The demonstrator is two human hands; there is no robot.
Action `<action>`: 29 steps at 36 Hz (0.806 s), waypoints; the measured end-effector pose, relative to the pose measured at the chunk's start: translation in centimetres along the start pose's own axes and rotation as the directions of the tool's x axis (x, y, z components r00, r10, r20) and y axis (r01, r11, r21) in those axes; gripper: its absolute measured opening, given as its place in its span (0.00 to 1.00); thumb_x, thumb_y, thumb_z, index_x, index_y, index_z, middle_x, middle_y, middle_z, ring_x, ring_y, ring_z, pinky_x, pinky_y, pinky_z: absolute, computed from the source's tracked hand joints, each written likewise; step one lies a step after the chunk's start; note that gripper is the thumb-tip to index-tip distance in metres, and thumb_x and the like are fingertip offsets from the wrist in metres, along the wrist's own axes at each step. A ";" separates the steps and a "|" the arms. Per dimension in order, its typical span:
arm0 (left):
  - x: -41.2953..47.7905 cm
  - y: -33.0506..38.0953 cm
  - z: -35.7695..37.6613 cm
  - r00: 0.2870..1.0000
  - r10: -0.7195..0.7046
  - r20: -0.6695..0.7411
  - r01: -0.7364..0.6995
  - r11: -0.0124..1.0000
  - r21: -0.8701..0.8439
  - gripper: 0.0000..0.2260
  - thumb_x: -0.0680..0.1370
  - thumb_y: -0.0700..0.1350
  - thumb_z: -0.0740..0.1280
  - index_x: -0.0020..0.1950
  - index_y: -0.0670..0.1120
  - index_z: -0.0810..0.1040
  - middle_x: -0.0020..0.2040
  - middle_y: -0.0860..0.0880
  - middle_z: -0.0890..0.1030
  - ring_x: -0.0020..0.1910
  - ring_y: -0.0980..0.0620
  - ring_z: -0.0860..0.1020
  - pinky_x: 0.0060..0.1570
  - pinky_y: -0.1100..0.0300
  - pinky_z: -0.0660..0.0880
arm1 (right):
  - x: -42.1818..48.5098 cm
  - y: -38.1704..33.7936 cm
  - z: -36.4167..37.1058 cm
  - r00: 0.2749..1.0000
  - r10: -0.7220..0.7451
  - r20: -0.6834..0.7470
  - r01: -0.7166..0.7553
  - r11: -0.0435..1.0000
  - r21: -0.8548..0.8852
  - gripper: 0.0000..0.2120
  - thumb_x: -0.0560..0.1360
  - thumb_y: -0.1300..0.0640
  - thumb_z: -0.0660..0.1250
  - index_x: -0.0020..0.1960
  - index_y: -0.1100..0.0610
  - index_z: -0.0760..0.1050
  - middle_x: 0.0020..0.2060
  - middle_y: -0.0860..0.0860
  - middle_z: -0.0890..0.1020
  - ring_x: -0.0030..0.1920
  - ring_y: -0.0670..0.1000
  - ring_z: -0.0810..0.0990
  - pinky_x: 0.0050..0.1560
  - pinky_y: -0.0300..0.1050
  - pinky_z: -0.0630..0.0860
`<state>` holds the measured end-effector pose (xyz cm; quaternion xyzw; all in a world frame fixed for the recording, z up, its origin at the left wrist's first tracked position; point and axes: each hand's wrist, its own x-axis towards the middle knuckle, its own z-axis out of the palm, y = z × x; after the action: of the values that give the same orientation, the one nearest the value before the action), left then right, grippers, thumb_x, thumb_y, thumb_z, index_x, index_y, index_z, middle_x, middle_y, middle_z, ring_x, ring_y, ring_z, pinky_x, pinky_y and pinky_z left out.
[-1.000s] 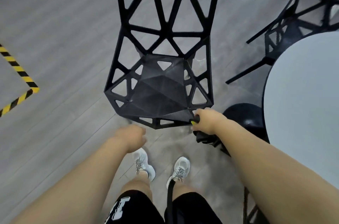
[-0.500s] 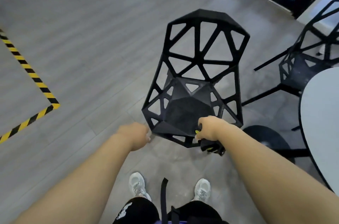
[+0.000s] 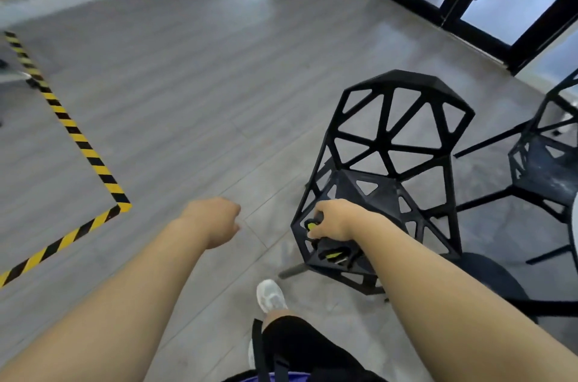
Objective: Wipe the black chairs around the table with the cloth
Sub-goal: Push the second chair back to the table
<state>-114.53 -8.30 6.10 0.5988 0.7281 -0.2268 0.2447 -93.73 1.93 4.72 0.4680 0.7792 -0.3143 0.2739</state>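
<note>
**A:** What are the hands doing?

**B:** The right hand [image 3: 333, 220] is gripping the dark cloth [image 3: 328, 249], fingers curling round it. It is pressing the cloth against the front-left rim of the nearest black chair [image 3: 403, 76]. The left hand [image 3: 215, 220] is hanging in a loose fist with nothing in it. It is sitting out at nine o'clock from the right hand, well apart from the chair.

**A:** And what is changing?

**B:** A moment ago the left hand was resting at the seat's front corner, and now it is coming away. The cloth is travelling from the seat's right front corner round to the left one. I am reading that as the front rim getting its pass, though the chair may also be getting turned. The backrest looks to be still waiting.

**A:** How is the chair looking?

**B:** It is showing an open lattice of triangular cut-outs around a faceted solid seat, all matt black, on thin legs. The blur is hiding any dust. Those narrow bars are probably going to need the cloth following each one.

**A:** Anything beyond it?

**B:** A second black chair [image 3: 544, 169] is standing at three o'clock from the first. The desk base [image 3: 494, 278] is lying at five o'clock, and the yellow-black floor tape [image 3: 84, 144] is running away at nine.
</note>
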 end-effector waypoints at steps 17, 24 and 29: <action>14.2 -9.4 -13.0 0.999 0.032 -0.013 -0.031 0.993 0.113 0.16 0.81 0.54 0.56 0.65 0.49 0.70 0.64 0.48 0.74 0.61 0.46 0.74 0.53 0.54 0.71 | 14.0 -1.4 -13.2 0.991 0.128 -0.037 -0.124 0.988 0.096 0.24 0.73 0.43 0.68 0.64 0.53 0.69 0.60 0.53 0.73 0.53 0.54 0.73 0.49 0.46 0.71; 21.6 -10.9 -19.1 0.995 0.101 -0.004 -0.100 0.986 0.130 0.17 0.81 0.55 0.55 0.66 0.49 0.69 0.64 0.47 0.74 0.61 0.46 0.74 0.53 0.54 0.71 | 17.7 -0.8 -19.2 0.973 0.214 -0.088 -0.200 0.969 0.147 0.22 0.72 0.41 0.68 0.59 0.52 0.70 0.54 0.51 0.75 0.49 0.53 0.75 0.46 0.46 0.74; 26.4 -11.2 -22.6 0.985 0.172 0.020 -0.173 0.977 0.123 0.17 0.81 0.55 0.56 0.66 0.50 0.69 0.64 0.48 0.74 0.61 0.46 0.74 0.54 0.54 0.71 | 19.6 -0.3 -22.0 0.957 0.282 -0.071 -0.262 0.943 0.205 0.24 0.71 0.40 0.69 0.61 0.53 0.70 0.56 0.51 0.75 0.52 0.54 0.75 0.52 0.49 0.76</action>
<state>-131.78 23.87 7.46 0.6727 0.6568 -0.2522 0.2290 -104.95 29.15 4.98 0.6106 0.6854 -0.3241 0.2289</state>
